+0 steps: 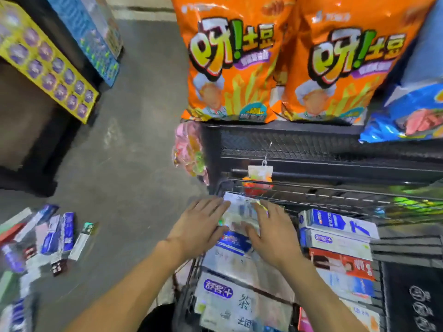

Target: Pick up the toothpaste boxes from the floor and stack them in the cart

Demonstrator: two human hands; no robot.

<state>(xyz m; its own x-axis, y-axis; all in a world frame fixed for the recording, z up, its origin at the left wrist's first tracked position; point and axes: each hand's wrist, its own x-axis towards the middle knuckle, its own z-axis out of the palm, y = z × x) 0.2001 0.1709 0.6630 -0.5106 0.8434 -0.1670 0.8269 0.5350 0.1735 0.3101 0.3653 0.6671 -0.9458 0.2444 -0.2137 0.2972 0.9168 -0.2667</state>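
Note:
Both my hands reach over the black wire cart [311, 195] at the lower right. My left hand [201, 224] and my right hand [271, 233] lie with straight fingers on either side of a pale toothpaste box [239, 212], pressing it onto a stack of boxes [230, 291] in the cart's left part. A second stack of white, blue and red boxes [340, 245] fills the cart's right part. Several loose toothpaste boxes [57, 236] lie scattered on the grey floor at the lower left.
A black shelf [311, 144] stands right behind the cart, with two big orange snack bags [239, 58] and a blue bag [407, 113] on top. Small packets [189, 149] hang at its corner. A dark display with a yellow box [48, 61] stands at left.

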